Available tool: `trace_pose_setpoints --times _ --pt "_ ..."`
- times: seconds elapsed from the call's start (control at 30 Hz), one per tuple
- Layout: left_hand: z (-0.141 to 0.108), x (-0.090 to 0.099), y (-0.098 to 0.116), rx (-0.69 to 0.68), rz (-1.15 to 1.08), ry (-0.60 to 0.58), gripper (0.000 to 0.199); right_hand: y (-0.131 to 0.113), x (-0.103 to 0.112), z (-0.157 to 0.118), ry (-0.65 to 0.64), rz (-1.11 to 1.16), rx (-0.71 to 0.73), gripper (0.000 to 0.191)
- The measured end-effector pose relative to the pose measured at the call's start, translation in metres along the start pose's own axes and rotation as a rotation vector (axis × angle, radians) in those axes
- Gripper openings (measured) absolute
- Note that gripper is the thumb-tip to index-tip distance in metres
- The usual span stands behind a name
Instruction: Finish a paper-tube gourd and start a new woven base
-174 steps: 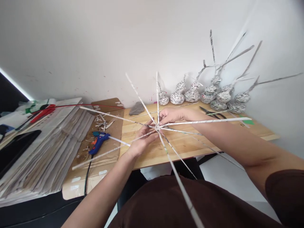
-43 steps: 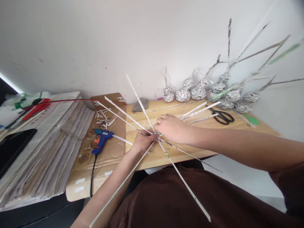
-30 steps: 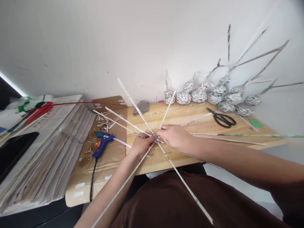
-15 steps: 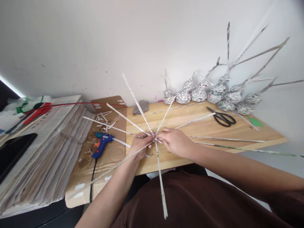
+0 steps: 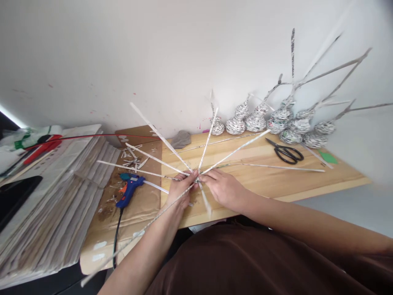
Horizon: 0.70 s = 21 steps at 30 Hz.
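Several rolled newspaper sticks (image 5: 162,137) radiate like spokes from a small crossing point held just above the wooden board. My left hand (image 5: 180,189) is closed on that crossing, thumb on top, with one long stick running back over my left forearm. My right hand (image 5: 222,188) pinches at the right side of the same crossing, its fingertips close to my left thumb. One stick pointing towards my body is blurred. The fingers hide how the sticks interlace at the centre.
Black scissors (image 5: 285,151) lie right on the board (image 5: 331,180). Woven paper gourds (image 5: 236,123) line the wall. A blue glue gun (image 5: 130,190) rests on cardboard at left, near paper scraps (image 5: 133,157). Beyond stand a newspaper stack (image 5: 70,196) and a grey cloth (image 5: 181,139).
The spokes have turned and tilted: the upper ones lean further left, the right one points higher. The stick towards my body looks shorter and blurred. Both hands stay at the centre.
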<state>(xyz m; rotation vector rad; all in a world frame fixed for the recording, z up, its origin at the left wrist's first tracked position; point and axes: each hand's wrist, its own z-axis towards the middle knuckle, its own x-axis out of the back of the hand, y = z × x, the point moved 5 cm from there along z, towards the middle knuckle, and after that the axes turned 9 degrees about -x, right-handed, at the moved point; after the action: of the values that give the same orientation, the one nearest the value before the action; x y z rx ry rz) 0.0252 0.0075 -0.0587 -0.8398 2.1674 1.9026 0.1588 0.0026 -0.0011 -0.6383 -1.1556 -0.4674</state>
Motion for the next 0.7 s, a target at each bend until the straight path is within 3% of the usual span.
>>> trace_pose_setpoints --times 0.2,0.43,0.6,0.7 --pt "-0.005 -0.001 0.004 -0.021 0.003 -0.032 0.039 0.011 0.006 -0.001 0.024 0.148 -0.024 0.033" --pt "-0.006 -0.003 0.0 -0.005 -0.008 -0.05 0.036 0.012 0.006 -0.005 0.046 0.097 0.056 0.039" --pt "-0.003 -0.002 -0.001 -0.042 0.035 -0.033 0.036 0.011 0.011 -0.005 0.028 -0.062 -0.091 0.038" --pt "-0.003 -0.002 0.0 -0.055 0.035 -0.001 0.035 0.01 0.016 -0.003 0.012 -0.155 -0.137 0.027"
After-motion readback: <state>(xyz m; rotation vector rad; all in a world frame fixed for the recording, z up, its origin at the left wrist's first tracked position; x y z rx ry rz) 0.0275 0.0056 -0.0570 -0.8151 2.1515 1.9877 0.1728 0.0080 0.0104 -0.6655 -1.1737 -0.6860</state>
